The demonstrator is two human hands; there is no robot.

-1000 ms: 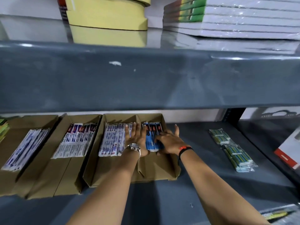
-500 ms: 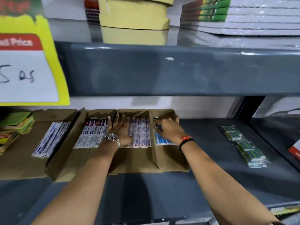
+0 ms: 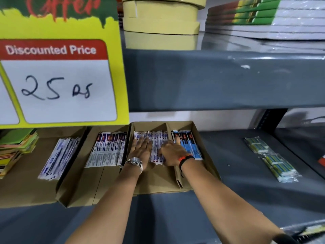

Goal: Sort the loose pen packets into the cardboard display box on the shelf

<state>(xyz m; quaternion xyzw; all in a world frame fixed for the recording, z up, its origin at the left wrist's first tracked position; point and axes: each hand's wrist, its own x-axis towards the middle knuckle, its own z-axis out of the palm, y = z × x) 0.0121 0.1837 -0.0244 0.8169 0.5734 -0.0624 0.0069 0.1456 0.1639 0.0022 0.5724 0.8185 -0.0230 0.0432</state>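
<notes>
Pressing flat on white pen packets (image 3: 157, 147) in cardboard display box (image 3: 204, 155), left hand (image 3: 142, 148) open-fingered, right hand (image 3: 171, 153) grip seemingly loose.

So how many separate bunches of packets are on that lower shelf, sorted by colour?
White packets, far left box: 1
Navy-and-white packets: 1
White-and-red packets, under both hands: 1
Blue-and-black packets: 1
Green-and-yellow packets, loose on the grey shelf: 1
Total: 5

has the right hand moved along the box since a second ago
Yes. The right hand shifted left: it was over the blue packets in the box's right compartment, and now lies mostly on the white packets left of the divider.
</notes>
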